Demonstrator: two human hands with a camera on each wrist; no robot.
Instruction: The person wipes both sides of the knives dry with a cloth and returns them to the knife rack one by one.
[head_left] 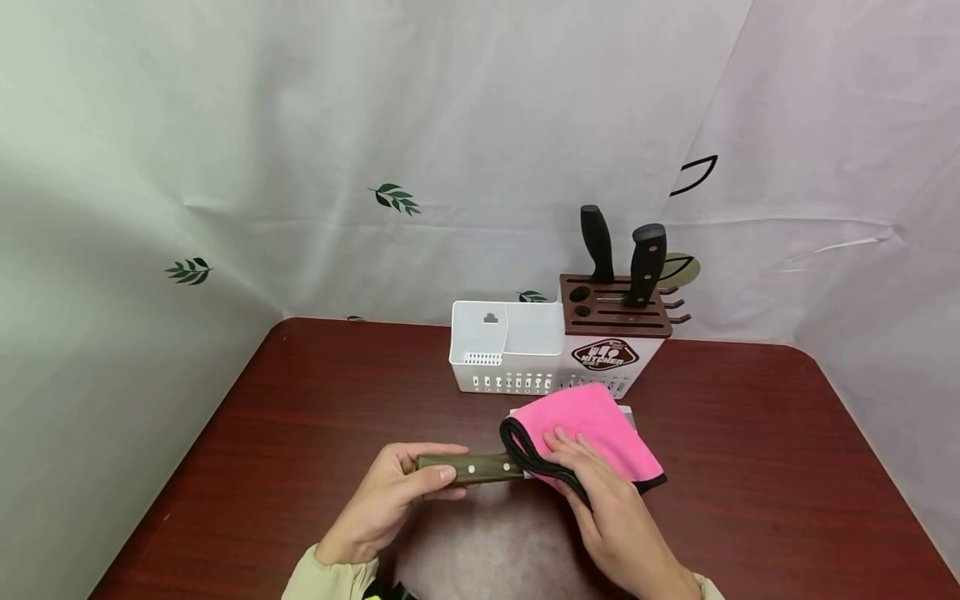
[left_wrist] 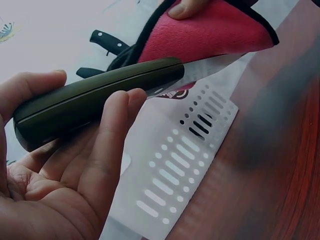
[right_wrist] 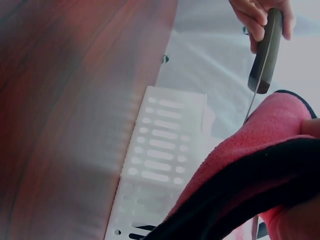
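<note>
A kitchen knife (head_left: 487, 468) with a riveted, dark greenish-brown handle lies level above the table. Its handle is pinched in my left hand (head_left: 378, 496), thumb on the near side and fingers behind. Over most of the blade lies a folded pink cloth (head_left: 596, 421) with black edging. Bits of the wide blade (left_wrist: 207, 69) show past the cloth. My right hand (head_left: 618, 508) holds the cloth against the blade, its fingers spread on top. In the right wrist view, the cloth (right_wrist: 265, 122) wraps both sides of the blade and hides much of that hand.
Behind the hands stands a white plastic holder (head_left: 506, 382) with slotted walls and open compartments. Two black-handled knives (head_left: 647, 262) stand in its brown slotted top (head_left: 622, 321), which has side hooks. The dark red table (head_left: 322, 400) meets a pale, leaf-patterned curtain (head_left: 480, 150).
</note>
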